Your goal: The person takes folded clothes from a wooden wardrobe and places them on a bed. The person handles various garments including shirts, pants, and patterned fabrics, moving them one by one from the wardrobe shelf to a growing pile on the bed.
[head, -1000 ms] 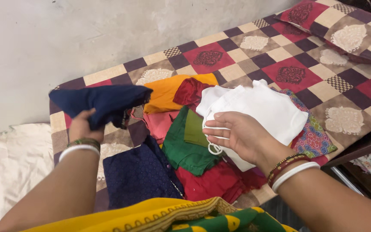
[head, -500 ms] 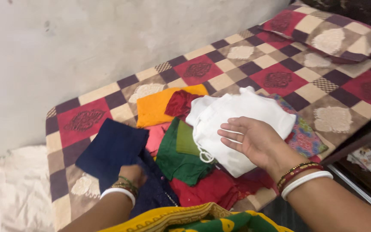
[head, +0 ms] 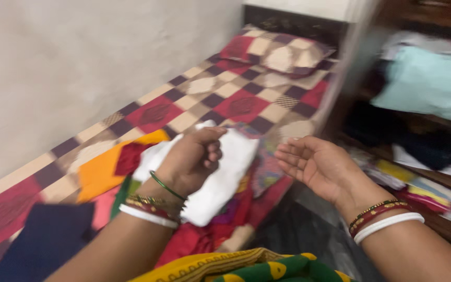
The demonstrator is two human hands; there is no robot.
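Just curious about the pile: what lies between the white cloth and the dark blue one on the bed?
In the blurred head view, orange, maroon and green clothes lie between the white cloth and the dark blue cloth.

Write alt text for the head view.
The left hand closes on a white cloth over a pile of coloured clothes on a checked bed. The right hand is open, palm up, beside it. The picture is blurred.

Motion-blurred shelves (head: 418, 104), contents indistinct

Soft, even indoor light without hard shadows; strong motion blur smears everything, worst at the right edge.
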